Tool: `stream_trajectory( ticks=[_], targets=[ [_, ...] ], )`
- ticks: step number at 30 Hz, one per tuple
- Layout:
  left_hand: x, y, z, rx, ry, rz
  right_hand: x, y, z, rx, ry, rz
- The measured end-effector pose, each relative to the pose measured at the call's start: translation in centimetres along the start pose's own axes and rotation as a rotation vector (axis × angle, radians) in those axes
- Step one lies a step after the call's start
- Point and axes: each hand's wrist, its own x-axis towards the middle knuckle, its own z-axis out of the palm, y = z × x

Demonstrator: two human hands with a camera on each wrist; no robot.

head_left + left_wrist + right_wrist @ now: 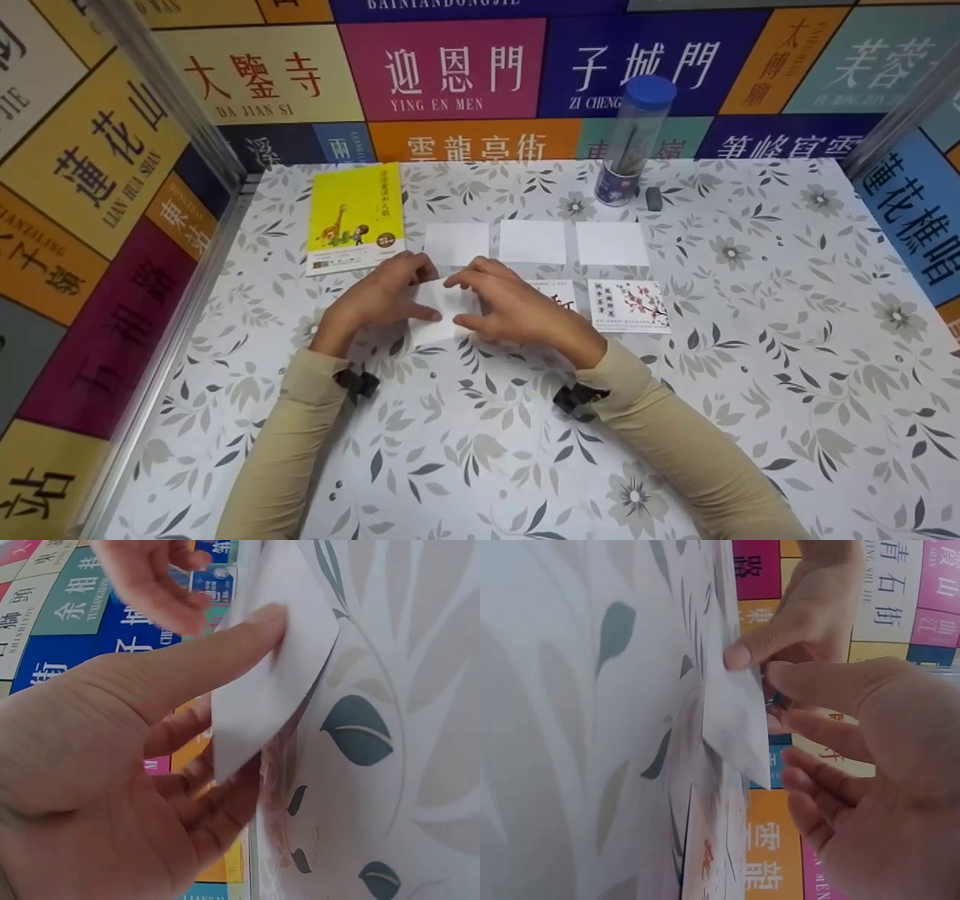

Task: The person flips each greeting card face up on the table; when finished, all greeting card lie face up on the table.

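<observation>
Close together over the left-centre of the table, 2 bare hands work around a plain white rectangular paper card (259, 694). The left hand (379, 292) pinches it, thumb flat on the upper face and fingers behind, so that the card stands tilted, partly raised from the tabletop. The right hand (514, 300) curves beside the card's right edge with thumb and fingers spread apart, gripping nothing; whether a fingertip touches the paper, I cannot tell. Each arm wears a long beige fabric sleeve (277, 442) and a black device (360, 382) at the wrist.

Just to the right lie 2 white printed cards: 1 partly hidden by the right hand (556, 291), the other in full view, bearing red blossom branches (631, 306). Behind them runs a row of 3 blank white cards (532, 241). Left of that row, a bright yellow paperback book with a giraffe picture (356, 214) lies flat. Toward the back right stands a clear cylindrical container with a blue lid (621, 150), a small dark green block (654, 199) beside it. White cloth with grey leaves and flowers (720, 420) covers the table; multicoloured panels with Chinese lettering (442, 71) line the walls.
</observation>
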Motion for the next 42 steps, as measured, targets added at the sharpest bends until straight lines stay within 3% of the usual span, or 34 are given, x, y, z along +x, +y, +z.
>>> stream_trajectory(
  ticks=[6, 10, 12, 19, 23, 29, 34, 37, 42],
  targets=[
    [0.2, 0.0, -0.3, -0.178, 0.093, 0.102, 0.1, -0.4, -0.1, 0.088, 0.014, -0.002],
    [0.0, 0.3, -0.5, -0.261, 0.148, 0.125, 0.1, -0.3, 0.1, 0.111, 0.023, 0.004],
    [-0.1, 0.5, -0.5, -0.297, 0.147, 0.134, 0.1, -0.3, 0.1, 0.118, 0.035, -0.003],
    [0.0, 0.8, -0.5, -0.463, 0.042, 0.125, 0.2, -0.2, 0.1, 0.142, 0.068, 0.017],
    [0.1, 0.6, -0.7, -0.492, 0.053, 0.13, 0.3, 0.1, 0.0, 0.162, 0.088, 0.008],
    [0.2, 0.2, -0.9, -0.412, 0.161, 0.165, 0.2, 0.6, -0.1, 0.163, 0.137, 0.003],
    [0.3, -0.3, -1.0, -0.232, 0.268, 0.093, 0.1, 0.8, -0.1, 0.155, 0.126, 0.035],
    [0.3, -0.5, -1.0, -0.163, 0.261, 0.056, 0.1, 0.9, 0.0, 0.131, 0.097, 0.073],
    [0.3, -0.6, -0.8, -0.154, 0.149, 0.049, 0.3, 0.9, 0.2, 0.01, 0.074, 0.139]
  ],
)
